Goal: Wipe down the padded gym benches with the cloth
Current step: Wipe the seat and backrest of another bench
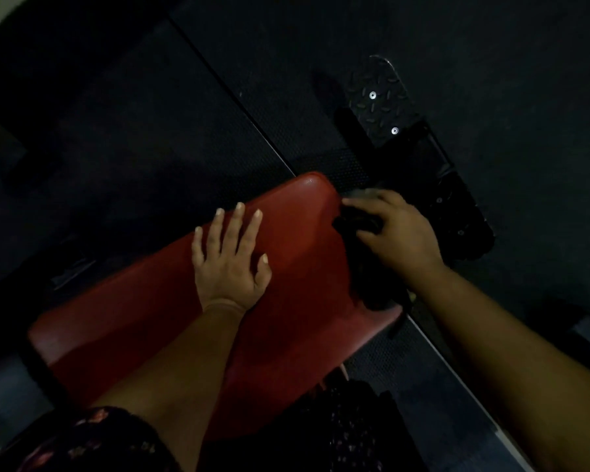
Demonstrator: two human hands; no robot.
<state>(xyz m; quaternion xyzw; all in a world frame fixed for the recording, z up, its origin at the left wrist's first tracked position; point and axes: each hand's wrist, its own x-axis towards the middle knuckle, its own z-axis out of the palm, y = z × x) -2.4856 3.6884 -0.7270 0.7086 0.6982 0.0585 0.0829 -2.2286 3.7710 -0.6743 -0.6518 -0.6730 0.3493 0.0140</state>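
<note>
- My left hand (230,264) lies flat on the red bench (133,318), fingers straight and spread, holding nothing.
- My right hand (394,229) curls round the dark cloth (375,281), pressing it at the bench's right edge.
- Counted: two hands, one cloth, one bench.
- The cloth sits under my right hand and runs toward me along that edge — apart from my left hand.

Glossy red padded bench (293,267); matt, dimpled black floor mat (150,148).
</note>
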